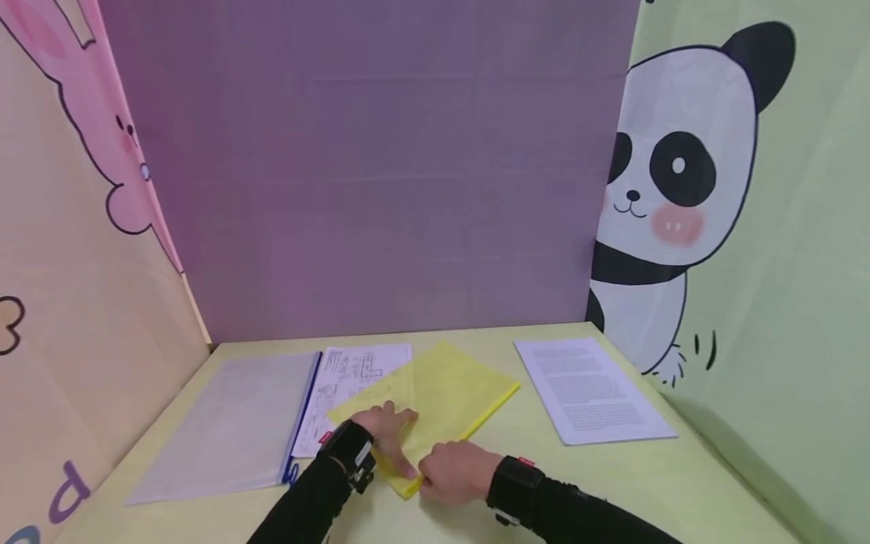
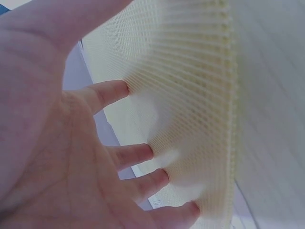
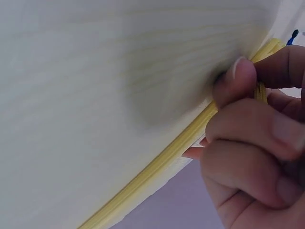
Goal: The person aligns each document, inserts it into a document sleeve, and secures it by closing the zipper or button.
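A yellow mesh zip pouch lies flat at a slant on the table, with a thicker yellow band along its near right edge. My left hand rests on its near left part. In the left wrist view, the spread fingertips press into the mesh. At the pouch's near corner, my right hand pinches the edge band between thumb and forefinger. The right wrist view shows this yellow band running away from the pinch, other fingers curled below. Whatever lies inside the pinch is mostly hidden.
To the left lies a translucent folder with a blue spine. A printed sheet with diagrams sits partly under the pouch. Sheets of printed text lie at the right. A purple panel stands behind the table.
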The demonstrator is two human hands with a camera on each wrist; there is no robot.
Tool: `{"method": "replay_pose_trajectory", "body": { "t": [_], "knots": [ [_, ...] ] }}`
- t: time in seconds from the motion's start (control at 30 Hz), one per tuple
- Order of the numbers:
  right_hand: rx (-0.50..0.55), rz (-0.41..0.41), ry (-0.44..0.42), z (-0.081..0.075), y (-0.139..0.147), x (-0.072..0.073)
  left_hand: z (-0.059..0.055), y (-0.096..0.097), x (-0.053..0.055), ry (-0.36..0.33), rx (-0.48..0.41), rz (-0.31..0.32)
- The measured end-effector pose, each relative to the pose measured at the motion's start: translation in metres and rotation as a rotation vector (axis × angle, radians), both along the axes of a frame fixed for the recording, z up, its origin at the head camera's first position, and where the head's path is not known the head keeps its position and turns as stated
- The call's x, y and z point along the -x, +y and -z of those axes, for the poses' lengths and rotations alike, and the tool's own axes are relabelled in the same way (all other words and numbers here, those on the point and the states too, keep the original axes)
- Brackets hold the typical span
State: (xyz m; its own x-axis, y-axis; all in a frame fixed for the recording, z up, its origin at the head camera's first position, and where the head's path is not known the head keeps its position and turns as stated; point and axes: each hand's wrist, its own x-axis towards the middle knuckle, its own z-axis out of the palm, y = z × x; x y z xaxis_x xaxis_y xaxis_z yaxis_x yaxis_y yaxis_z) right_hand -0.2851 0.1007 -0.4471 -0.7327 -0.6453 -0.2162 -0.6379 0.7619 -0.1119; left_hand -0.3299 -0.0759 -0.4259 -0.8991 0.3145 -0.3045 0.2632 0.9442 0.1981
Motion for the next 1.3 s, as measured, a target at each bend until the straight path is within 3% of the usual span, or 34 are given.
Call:
{"method": "replay_pose_trajectory", "body": {
  "t": [0.3,0.97,1.3],
  "knots": [
    [-0.007,0.043,0.028,-0.003,0.007,0.002,-0.003,0.0,0.001,0.006,0.013,-0.008],
    [-0.004,0.014,0.025,-0.005,0.014,0.003,0.001,0.002,0.003,0.003,0.012,-0.007],
    [-0.008,0.024,0.079,-0.001,0.019,0.006,0.002,0.001,0.003,0.014,0.017,-0.003]
  ]
}}
